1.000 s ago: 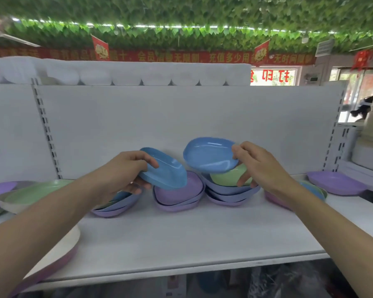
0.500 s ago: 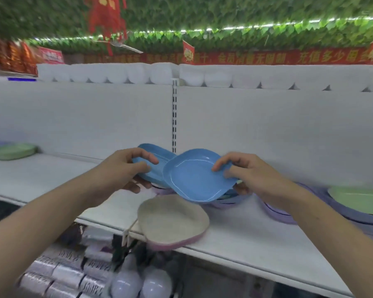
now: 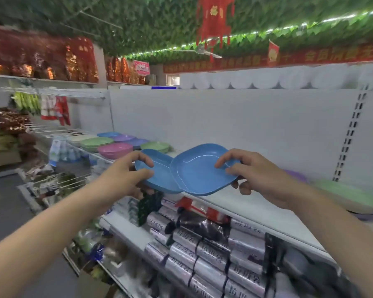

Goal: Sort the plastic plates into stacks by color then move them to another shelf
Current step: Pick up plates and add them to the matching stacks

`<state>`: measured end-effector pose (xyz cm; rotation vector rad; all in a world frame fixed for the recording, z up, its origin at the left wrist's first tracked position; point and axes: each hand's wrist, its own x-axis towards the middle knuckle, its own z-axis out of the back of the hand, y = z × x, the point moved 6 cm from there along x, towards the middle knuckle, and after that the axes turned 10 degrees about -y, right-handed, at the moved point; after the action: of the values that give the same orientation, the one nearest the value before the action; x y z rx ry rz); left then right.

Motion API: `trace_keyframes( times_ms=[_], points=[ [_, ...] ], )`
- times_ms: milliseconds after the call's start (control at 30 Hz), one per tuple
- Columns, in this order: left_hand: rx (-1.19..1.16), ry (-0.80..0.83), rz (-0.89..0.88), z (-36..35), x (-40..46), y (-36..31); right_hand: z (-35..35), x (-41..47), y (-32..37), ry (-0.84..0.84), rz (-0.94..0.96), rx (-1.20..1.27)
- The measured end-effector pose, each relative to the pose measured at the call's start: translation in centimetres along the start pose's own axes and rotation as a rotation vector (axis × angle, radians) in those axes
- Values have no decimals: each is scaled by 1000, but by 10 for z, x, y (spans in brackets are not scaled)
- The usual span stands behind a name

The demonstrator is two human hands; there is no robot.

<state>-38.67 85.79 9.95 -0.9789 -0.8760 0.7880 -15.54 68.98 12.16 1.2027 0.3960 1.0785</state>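
I hold two blue plastic plates in the air in front of the white shelf [image 3: 241, 203]. My left hand [image 3: 125, 175] grips the left blue plate [image 3: 159, 177] by its near-left rim. My right hand [image 3: 252, 175] pinches the right blue plate [image 3: 198, 175] at its right rim. The right plate overlaps the edge of the left one. Further left on the shelf sit sorted stacks: a pink stack [image 3: 115, 149], green stacks [image 3: 96, 143], a purple plate [image 3: 123, 138] and a blue plate [image 3: 109, 134].
A green plate [image 3: 349, 195] on a pale plate lies at the right of the shelf, with a purple plate [image 3: 295, 175] behind my right hand. Silver wrapped packs [image 3: 202, 254] fill the lower shelf. Wire racks with goods stand at the left beside the aisle floor.
The view has swung left along the shelf. Both hands carried the blue plates away from the mixed stacks, and the right plate now overlaps the left one. The sorted stacks came into view.
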Motion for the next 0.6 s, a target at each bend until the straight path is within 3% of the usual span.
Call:
trace_keyframes(
  times_ms=[333, 600],
  points=[
    [40, -191, 102, 195, 32, 91, -227, 82, 43, 162, 128, 125],
    [72, -280, 150, 299, 90, 165, -366, 162, 43, 244, 162, 160]
  ],
)
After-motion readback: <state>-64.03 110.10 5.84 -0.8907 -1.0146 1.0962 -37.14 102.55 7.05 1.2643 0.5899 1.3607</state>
